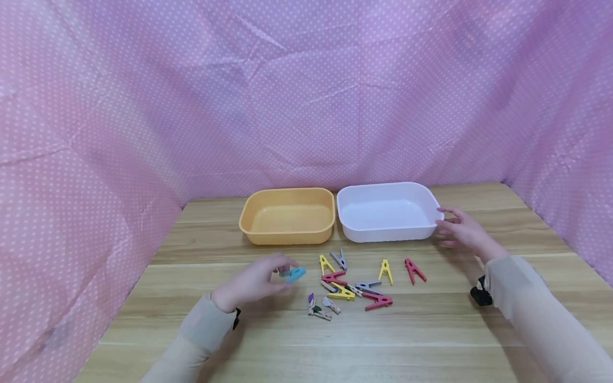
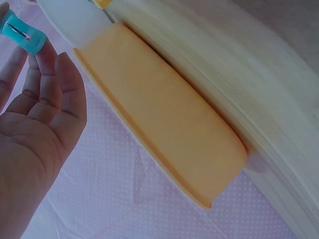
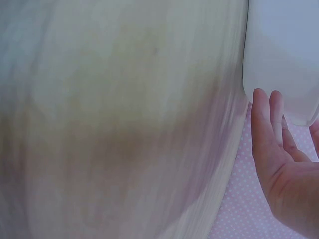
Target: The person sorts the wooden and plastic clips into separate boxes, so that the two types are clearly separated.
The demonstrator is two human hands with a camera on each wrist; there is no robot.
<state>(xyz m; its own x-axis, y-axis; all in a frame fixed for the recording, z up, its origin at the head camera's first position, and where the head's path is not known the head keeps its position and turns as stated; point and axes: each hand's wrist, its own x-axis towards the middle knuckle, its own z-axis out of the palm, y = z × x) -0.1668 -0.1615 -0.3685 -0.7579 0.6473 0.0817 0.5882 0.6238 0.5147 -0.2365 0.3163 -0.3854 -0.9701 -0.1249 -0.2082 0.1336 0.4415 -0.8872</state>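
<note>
My left hand [image 1: 258, 279] pinches a light-blue clothespin [image 1: 293, 274] at its fingertips, above the table and left of a scattered group of clothespins. In the left wrist view, the clothespin [image 2: 24, 31] sits against the fingertips at the upper left. My right hand [image 1: 463, 231] touches the right end of a white basin [image 1: 388, 234], its fingers fairly straight along the wall in the right wrist view. Among the loose clothespins are a yellow clothespin [image 1: 385, 271], a red clothespin [image 1: 414, 271], a grey clothespin [image 1: 340, 260] and small wooden clothespins [image 1: 322, 314].
A yellow-orange basin [image 1: 287, 238] stands left of the white one, close beside it. Both are on the wood-grain table [image 1: 373, 346], near its far edge. Pink dotted cloth [image 1: 306, 106] hangs behind and on both sides.
</note>
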